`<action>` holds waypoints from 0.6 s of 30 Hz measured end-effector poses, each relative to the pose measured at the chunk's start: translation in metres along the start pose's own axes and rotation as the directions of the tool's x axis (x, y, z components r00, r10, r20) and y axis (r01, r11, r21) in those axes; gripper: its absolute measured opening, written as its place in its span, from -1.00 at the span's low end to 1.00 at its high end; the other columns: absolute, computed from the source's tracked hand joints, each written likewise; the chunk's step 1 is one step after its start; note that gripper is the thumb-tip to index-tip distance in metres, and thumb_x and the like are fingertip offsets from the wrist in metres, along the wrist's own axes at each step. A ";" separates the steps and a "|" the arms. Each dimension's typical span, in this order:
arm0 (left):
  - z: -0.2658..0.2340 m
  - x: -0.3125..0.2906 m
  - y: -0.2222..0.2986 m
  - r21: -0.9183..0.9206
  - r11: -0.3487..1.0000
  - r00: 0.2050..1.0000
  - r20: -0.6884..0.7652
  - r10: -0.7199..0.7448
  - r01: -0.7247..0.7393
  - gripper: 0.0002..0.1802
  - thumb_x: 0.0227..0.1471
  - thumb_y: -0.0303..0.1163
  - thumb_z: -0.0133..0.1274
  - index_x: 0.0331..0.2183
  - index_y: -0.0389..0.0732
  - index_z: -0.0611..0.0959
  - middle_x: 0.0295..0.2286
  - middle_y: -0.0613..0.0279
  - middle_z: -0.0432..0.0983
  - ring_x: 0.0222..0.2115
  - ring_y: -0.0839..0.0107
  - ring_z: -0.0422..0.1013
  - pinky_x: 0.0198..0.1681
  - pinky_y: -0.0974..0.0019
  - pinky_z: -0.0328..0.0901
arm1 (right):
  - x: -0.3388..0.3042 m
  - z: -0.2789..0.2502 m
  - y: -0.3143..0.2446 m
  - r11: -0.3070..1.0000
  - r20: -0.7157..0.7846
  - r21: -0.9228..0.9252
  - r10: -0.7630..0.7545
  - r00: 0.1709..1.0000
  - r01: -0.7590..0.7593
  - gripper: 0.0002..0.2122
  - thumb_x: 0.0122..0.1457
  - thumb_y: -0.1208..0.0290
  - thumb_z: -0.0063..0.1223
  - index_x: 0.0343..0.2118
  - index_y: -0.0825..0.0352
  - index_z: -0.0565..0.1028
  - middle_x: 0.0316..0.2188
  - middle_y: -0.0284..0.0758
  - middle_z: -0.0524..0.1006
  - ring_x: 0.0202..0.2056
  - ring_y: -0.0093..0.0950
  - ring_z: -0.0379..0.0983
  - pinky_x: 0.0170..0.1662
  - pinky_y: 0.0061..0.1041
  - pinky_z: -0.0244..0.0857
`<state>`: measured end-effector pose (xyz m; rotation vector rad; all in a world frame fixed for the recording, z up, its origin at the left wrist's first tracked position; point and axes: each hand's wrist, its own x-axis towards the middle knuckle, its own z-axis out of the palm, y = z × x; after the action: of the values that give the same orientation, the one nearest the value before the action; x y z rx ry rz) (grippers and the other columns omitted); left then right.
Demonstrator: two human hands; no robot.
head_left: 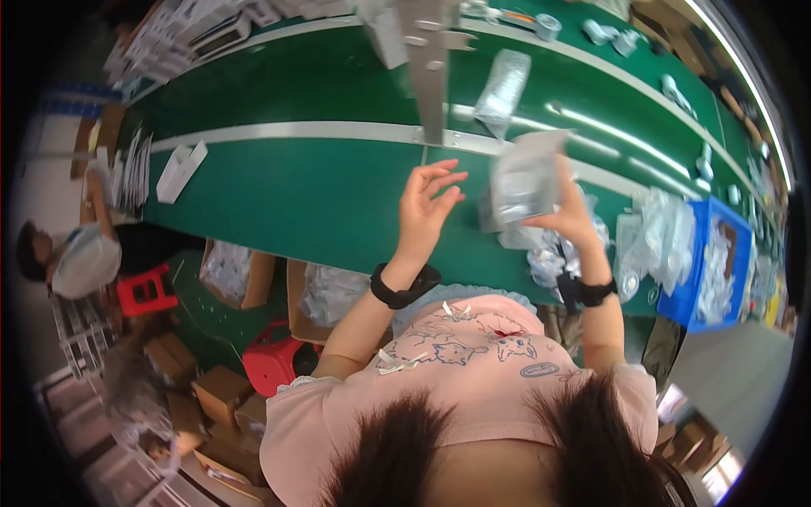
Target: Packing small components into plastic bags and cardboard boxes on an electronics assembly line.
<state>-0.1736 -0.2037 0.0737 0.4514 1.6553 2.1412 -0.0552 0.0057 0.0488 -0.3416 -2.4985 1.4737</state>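
My right hand (570, 211) grips a silvery-white packet (525, 177) by its right side, above the green workbench (312, 182). Motion smears the packet, so its contents cannot be made out. To the left of it, my left hand (429, 207) is raised over the bench with fingers apart and nothing in them. Below the packet, clear plastic bags with greyish pieces (553, 258) lie by the bench's near edge. A bubble-wrap pouch (504, 89) rests on the green surface beyond the metal rail.
A metal post (425, 76) rises ahead of me. At right stands a blue crate (705, 270) beside heaped plastic bags (659, 232). An open white box (180, 173) sits on the bench's left part. A red stool (274, 359) and cartons are below. Another person (80, 245) works at far left.
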 end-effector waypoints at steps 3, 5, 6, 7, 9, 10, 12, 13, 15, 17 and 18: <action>-0.039 0.013 -0.003 0.004 0.998 0.995 -0.065 0.069 -0.069 -0.70 -0.18 -0.65 -0.01 -0.29 -0.28 0.38 -0.24 0.17 0.35 -0.29 0.45 0.33 -0.27 0.43 0.28 | 0.021 -0.043 0.023 0.902 -0.301 0.420 0.243 0.922 -0.101 -0.07 -0.44 0.39 0.37 0.08 0.38 0.04 0.03 -0.23 0.15 0.04 -0.36 0.11 0.06 -0.42 0.02; -0.091 0.018 -0.015 0.253 0.962 0.983 -0.128 0.135 -0.099 -0.64 -0.17 -0.67 -0.05 -0.23 -0.27 0.33 -0.19 0.13 0.31 -0.24 0.40 0.32 -0.24 0.39 0.29 | 0.052 -0.055 0.044 0.929 -0.537 0.368 0.174 0.826 0.044 -0.11 -0.35 0.42 0.33 0.09 0.36 0.01 0.02 -0.22 0.15 0.03 -0.37 0.13 0.04 -0.42 0.06; -0.123 0.022 -0.017 0.328 0.942 0.961 -0.229 0.152 -0.071 -0.65 -0.16 -0.66 -0.06 -0.24 -0.26 0.34 -0.20 0.14 0.31 -0.24 0.40 0.32 -0.25 0.40 0.29 | 0.074 -0.053 0.054 0.927 -0.523 0.372 0.161 0.837 0.053 -0.11 -0.35 0.42 0.33 0.09 0.36 0.01 0.02 -0.22 0.15 0.03 -0.37 0.13 0.04 -0.42 0.06; -0.159 0.027 -0.019 0.392 0.919 0.933 -0.319 0.167 -0.031 -0.67 -0.15 -0.66 -0.07 -0.24 -0.26 0.34 -0.22 0.15 0.32 -0.25 0.40 0.32 -0.26 0.40 0.29 | 0.091 -0.050 0.062 0.962 -0.653 0.251 0.088 0.752 0.105 -0.11 -0.30 0.42 0.31 0.10 0.35 -0.04 0.03 -0.21 0.12 0.04 -0.35 0.11 0.04 -0.41 0.05; -0.242 0.048 -0.017 0.601 0.798 0.857 -0.431 0.283 0.039 -0.62 -0.17 -0.63 -0.07 -0.21 -0.24 0.34 -0.30 0.16 0.37 -0.31 0.42 0.35 -0.30 0.38 0.29 | 0.117 -0.039 0.075 0.982 -0.756 0.123 0.001 0.654 0.141 -0.11 -0.25 0.42 0.29 0.11 0.35 -0.09 0.04 -0.19 0.10 0.05 -0.33 0.10 0.04 -0.40 0.05; -0.281 0.061 -0.011 0.725 0.681 0.845 -0.427 0.323 0.106 -0.56 -0.19 -0.63 -0.05 -0.16 -0.21 0.32 -0.38 0.15 0.39 -0.36 0.40 0.37 -0.33 0.36 0.29 | 0.128 -0.031 0.081 0.990 -0.758 0.110 0.023 0.652 0.093 -0.11 -0.24 0.42 0.28 0.12 0.35 -0.12 0.05 -0.18 0.08 0.05 -0.32 0.08 0.05 -0.40 0.04; -0.355 0.091 0.003 0.869 0.418 0.844 -0.420 0.334 0.267 -0.43 -0.22 -0.58 -0.03 -0.08 -0.15 0.25 -0.48 0.09 0.42 -0.44 0.25 0.39 -0.36 0.26 0.29 | 0.145 -0.022 0.092 0.997 -0.765 0.081 0.069 0.640 -0.010 -0.10 -0.22 0.44 0.27 0.12 0.35 -0.16 0.06 -0.15 0.05 0.06 -0.31 0.06 0.05 -0.39 0.03; -0.389 0.108 0.010 0.895 0.279 0.849 -0.428 0.310 0.349 -0.38 -0.22 -0.54 -0.03 -0.03 -0.11 0.22 -0.51 0.04 0.43 -0.47 0.13 0.39 -0.37 0.17 0.29 | 0.149 -0.019 0.096 0.996 -0.764 0.083 0.072 0.641 -0.012 -0.10 -0.22 0.44 0.27 0.12 0.35 -0.16 0.06 -0.15 0.05 0.06 -0.31 0.06 0.05 -0.39 0.03; -0.444 0.143 0.024 0.870 -0.019 0.841 -0.469 0.270 0.492 -0.28 -0.24 -0.49 -0.02 0.03 -0.05 0.13 -0.50 -0.05 0.44 -0.44 0.00 0.38 -0.39 0.05 0.28 | 0.145 -0.019 0.105 0.995 -0.756 0.071 0.098 0.647 -0.068 -0.10 -0.19 0.44 0.24 0.13 0.35 -0.19 0.07 -0.08 0.01 0.10 -0.28 -0.01 0.07 -0.40 -0.01; -0.507 0.174 0.030 0.835 -0.154 0.839 -0.486 0.245 0.529 -0.26 -0.22 -0.45 -0.06 0.06 -0.02 0.10 -0.50 -0.07 0.44 -0.44 -0.03 0.39 -0.41 0.04 0.28 | 0.139 -0.029 0.115 0.993 -0.767 0.057 0.110 0.633 -0.104 -0.10 -0.18 0.43 0.22 0.14 0.35 -0.21 0.07 -0.05 0.00 0.12 -0.26 -0.05 0.09 -0.40 -0.03; -0.540 0.183 0.031 0.814 -0.199 0.831 -0.494 0.256 0.545 -0.27 -0.21 -0.44 -0.08 0.06 0.01 0.10 -0.50 -0.08 0.44 -0.45 -0.03 0.39 -0.42 0.04 0.29 | 0.134 -0.036 0.123 0.987 -0.776 -0.043 0.065 0.628 -0.154 -0.15 -0.16 0.42 0.21 0.12 0.37 -0.16 0.06 -0.05 0.03 0.11 -0.26 -0.01 0.06 -0.40 0.00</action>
<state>-0.5952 -0.5745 -0.0279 -0.1018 3.2766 0.0208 -0.1605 0.1343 -0.0324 -0.9406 -1.8448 0.9102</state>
